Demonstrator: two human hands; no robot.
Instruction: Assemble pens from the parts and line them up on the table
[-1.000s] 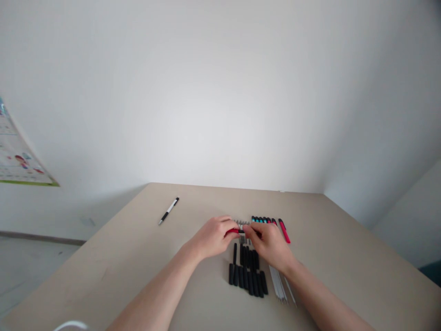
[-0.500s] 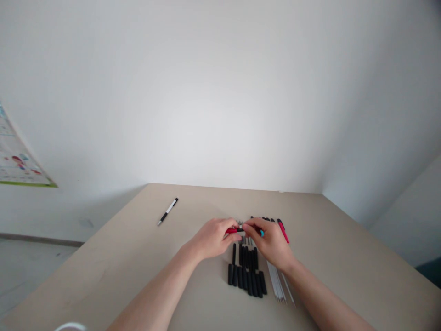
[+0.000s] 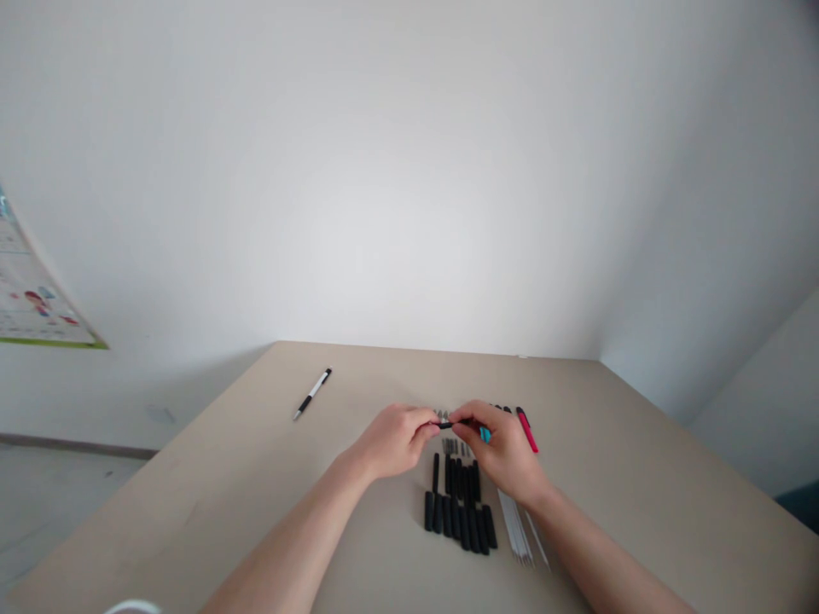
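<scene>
Beige table (image 3: 256, 477) under white wall; left hand (image 3: 393, 439) and right hand (image 3: 502, 448) both pinched one pen (image 3: 446, 424) above black barrels (image 3: 459, 507); white refills (image 3: 518, 533) beside.

Table (image 3: 269, 477): lone pen (image 3: 313, 393) far left. Barrels (image 3: 459, 503) in row near centre, refills (image 3: 519, 537) just right of them. Caps (image 3: 521, 422) behind. Hands meet above barrels' far end.
</scene>
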